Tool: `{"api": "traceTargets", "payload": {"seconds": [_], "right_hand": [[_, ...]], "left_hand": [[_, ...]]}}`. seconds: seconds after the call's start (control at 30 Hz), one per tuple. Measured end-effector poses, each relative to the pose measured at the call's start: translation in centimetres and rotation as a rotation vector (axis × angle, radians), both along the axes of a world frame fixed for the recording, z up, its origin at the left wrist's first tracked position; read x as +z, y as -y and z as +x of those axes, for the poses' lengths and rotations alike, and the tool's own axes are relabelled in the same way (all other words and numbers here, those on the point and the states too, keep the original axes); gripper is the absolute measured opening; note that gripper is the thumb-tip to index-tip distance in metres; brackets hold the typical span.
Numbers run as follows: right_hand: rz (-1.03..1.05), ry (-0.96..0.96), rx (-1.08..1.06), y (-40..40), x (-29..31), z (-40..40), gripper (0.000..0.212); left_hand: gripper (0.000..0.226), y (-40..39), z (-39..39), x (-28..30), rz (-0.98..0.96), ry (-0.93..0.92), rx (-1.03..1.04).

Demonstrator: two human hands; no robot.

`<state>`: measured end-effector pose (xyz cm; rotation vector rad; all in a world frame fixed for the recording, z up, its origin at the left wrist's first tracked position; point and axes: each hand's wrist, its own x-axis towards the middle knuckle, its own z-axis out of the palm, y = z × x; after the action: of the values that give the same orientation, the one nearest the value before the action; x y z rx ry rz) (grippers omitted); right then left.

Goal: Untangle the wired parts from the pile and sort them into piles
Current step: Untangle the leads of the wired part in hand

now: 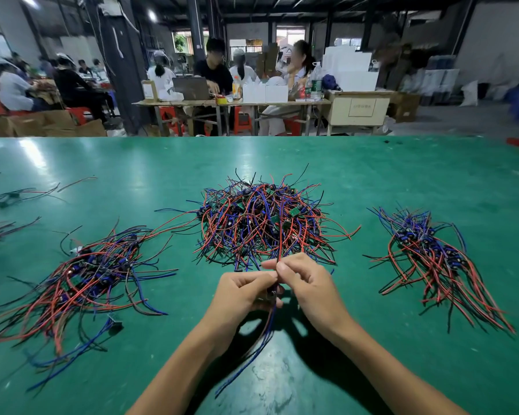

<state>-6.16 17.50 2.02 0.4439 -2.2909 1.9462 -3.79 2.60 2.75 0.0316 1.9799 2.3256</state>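
Both hands (pixel 277 287) apparently pinch wires (pixel 268 330).

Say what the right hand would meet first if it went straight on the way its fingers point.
Probably the left hand: the right hand points left at it, fingers nearly touching, both pinching the same wired part.

Bare green table (pixel 357 181) lies between the central tangled pile (pixel 261 223) and the right sorted pile (pixel 432 259), and a narrower lane separates it from the left sorted pile (pixel 84 277) (one red lead crosses it). The far left edge carries stray wires (pixel 9 199), apparently loose.
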Motion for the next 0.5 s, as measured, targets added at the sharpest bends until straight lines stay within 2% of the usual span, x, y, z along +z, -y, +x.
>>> {"api": "traceTargets", "payload": {"seconds": [0.13,0.5], "right_hand": [[0.128,-0.030,-0.016,0.4,0.2,0.4,0.025],[-0.024,0.102,-0.291,-1.2,1.1,-1.8,0.035]], "left_hand": [[0.024,-0.2,0.1,0.0,-0.073,-0.081,-0.010],[0.019,-0.8,0.6,0.0,-0.246,-0.084,-0.128]]}}
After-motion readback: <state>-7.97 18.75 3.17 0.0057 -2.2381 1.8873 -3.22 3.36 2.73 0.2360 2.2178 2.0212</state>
